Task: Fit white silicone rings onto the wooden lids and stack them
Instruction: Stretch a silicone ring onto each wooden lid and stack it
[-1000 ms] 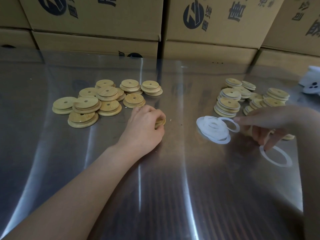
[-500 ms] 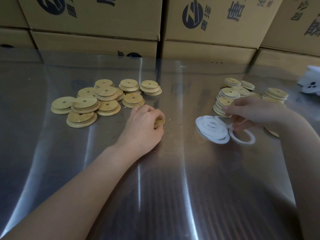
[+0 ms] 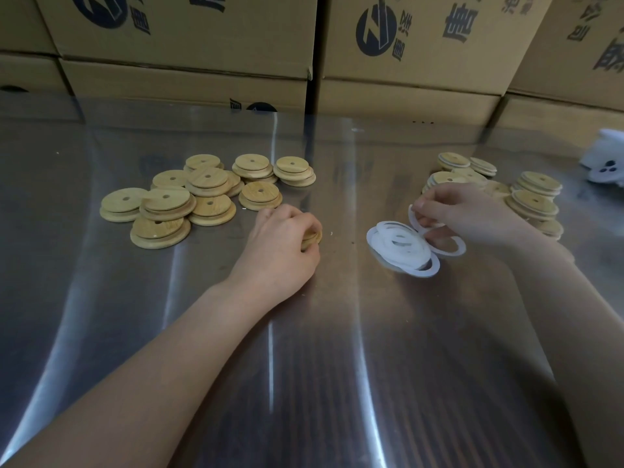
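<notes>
1. Brown cardboard boxes [image 3: 189, 38] with dark printed logos stand stacked along the far edge, well beyond both grips.
2. The shiny counter [image 3: 304, 366], under a clear sheet, carries everything. Both forearms reach across it.
3. A spread of round wooden lids with centre holes [image 3: 206, 194], several in low stacks, lies near the left grip [image 3: 283, 241], beyond it and to its left.
4. A second cluster of round wooden lids [image 3: 535, 197] sits just beyond the right grip [image 3: 466, 214], partly hidden by it.
5. The left grip rests knuckles-up on the counter, its fingers curled round a single wooden lid [image 3: 312, 238]. Only the lid's rim shows at the fingertips.
6. The right grip pinches a thin white silicone ring [image 3: 412, 217] between thumb and fingers, tilted up off the counter.
7. A heap of flat white silicone rings [image 3: 400, 246] lies just left of the right grip, between the two grips. One loose white ring [image 3: 452, 249] lies beneath its fingers.
8. A small white soft object with dark dots [image 3: 604, 163] sits well to the right of the right grip.
</notes>
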Demonstrator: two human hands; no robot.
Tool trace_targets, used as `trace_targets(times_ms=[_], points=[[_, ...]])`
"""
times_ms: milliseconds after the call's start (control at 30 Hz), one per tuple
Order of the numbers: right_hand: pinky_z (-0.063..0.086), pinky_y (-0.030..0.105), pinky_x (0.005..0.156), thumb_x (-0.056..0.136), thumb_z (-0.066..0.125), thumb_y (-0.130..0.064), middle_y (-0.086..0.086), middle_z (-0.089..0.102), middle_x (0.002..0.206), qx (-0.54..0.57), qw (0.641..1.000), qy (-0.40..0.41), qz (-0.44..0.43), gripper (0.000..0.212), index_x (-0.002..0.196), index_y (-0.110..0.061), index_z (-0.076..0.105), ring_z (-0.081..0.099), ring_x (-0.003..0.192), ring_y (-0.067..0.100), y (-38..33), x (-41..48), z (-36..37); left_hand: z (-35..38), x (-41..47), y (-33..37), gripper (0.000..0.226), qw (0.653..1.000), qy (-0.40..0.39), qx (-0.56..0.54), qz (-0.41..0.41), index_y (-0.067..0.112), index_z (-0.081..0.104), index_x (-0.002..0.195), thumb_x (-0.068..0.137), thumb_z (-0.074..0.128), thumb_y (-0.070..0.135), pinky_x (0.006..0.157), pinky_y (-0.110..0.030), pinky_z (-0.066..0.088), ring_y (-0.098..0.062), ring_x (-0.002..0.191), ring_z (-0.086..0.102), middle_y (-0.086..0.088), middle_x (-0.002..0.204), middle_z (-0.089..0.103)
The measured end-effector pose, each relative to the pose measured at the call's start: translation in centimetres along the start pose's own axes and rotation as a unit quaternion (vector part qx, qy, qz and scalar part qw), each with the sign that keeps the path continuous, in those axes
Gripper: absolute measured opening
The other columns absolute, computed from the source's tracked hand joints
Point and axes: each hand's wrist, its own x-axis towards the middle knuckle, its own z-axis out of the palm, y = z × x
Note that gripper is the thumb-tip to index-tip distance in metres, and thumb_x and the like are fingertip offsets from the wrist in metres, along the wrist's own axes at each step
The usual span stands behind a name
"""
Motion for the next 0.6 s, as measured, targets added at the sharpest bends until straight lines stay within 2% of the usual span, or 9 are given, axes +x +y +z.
trace_targets(times_ms=[100,167,267,333,400,500,533,600], points=[[0.052,0.049,0.093,0.094,0.06,-0.022,0.021,0.07,0.094,0.002,1.0,-0.006,-0.004,0.016,0.092,-0.008,0.067,0.067,0.081,0.039,-0.39,-0.14,0.38,0.04,-0.02,0.0,0.025,1.0,-0.001,0.001,0.001,0.021,0.065,0.115,0.092,0.057,0.018,0.098,-0.028,0.03,-0.023,0.118,0.038,0.002,0.119,0.053],[0.053,0.048,0.087,0.094,0.059,-0.018,0.025,0.069,0.096,0.013,1.0,-0.004,-0.01,0.014,0.094,-0.006,0.066,0.062,0.074,0.032,-0.47,-0.26,0.54,0.04,-0.03,0.0,0.025,1.0,-0.001,0.002,0.0,0.021,0.065,0.115,0.092,0.057,0.018,0.098,-0.028,0.031,-0.024,0.118,0.039,0.002,0.119,0.053],[0.052,0.029,0.069,0.092,0.06,-0.013,0.021,0.07,0.084,0.022,1.0,-0.003,-0.013,0.008,0.094,-0.007,0.065,0.062,0.067,0.02,-0.39,-0.26,0.64,0.02,0.03,0.01,0.025,1.0,-0.004,0.006,-0.001,0.021,0.065,0.115,0.091,0.057,0.018,0.099,-0.029,0.031,-0.024,0.119,0.039,0.002,0.12,0.054],[0.053,0.023,0.063,0.091,0.063,-0.009,0.012,0.07,0.08,0.051,0.999,-0.005,-0.007,0.007,0.097,-0.006,0.065,0.065,0.063,0.013,-0.35,-0.21,0.76,0.02,0.04,0.03,0.026,1.0,-0.005,0.006,-0.002,0.021,0.065,0.116,0.091,0.057,0.018,0.1,-0.03,0.032,-0.025,0.119,0.039,0.001,0.121,0.054],[0.055,0.028,0.068,0.089,0.065,-0.006,0.008,0.071,0.078,0.082,0.997,-0.004,0.0,0.013,0.102,-0.002,0.064,0.067,0.065,0.016,-0.28,-0.11,0.8,0.01,0.03,0.04,0.026,1.0,-0.005,0.003,-0.003,0.021,0.065,0.116,0.091,0.057,0.018,0.1,-0.03,0.032,-0.025,0.119,0.039,0.001,0.121,0.054],[0.053,0.046,0.087,0.087,0.067,-0.001,0.011,0.069,0.077,0.127,0.992,-0.008,0.001,0.014,0.101,-0.001,0.063,0.067,0.074,0.029,-0.38,-0.14,0.75,0.02,0.05,-0.02,0.026,1.0,-0.007,0.002,-0.001,0.021,0.065,0.116,0.091,0.058,0.018,0.101,-0.031,0.032,-0.025,0.12,0.04,0.001,0.121,0.055],[0.052,0.049,0.089,0.086,0.067,0.0,0.012,0.069,0.076,0.139,0.99,-0.01,0.0,0.013,0.099,-0.003,0.063,0.066,0.075,0.031,-0.43,-0.18,0.74,0.01,0.06,-0.03,0.026,1.0,-0.007,0.003,0.0,0.021,0.065,0.115,0.091,0.058,0.018,0.101,-0.032,0.032,-0.025,0.12,0.041,0.001,0.121,0.055],[0.055,0.045,0.086,0.084,0.068,0.004,0.01,0.07,0.075,0.152,0.988,-0.01,-0.004,0.015,0.095,-0.007,0.064,0.068,0.074,0.031,-0.49,-0.22,0.65,-0.01,0.04,0.01,0.025,1.0,-0.005,0.004,-0.003,0.021,0.065,0.115,0.091,0.058,0.018,0.101,-0.034,0.033,-0.025,0.119,0.041,0.001,0.121,0.055]])
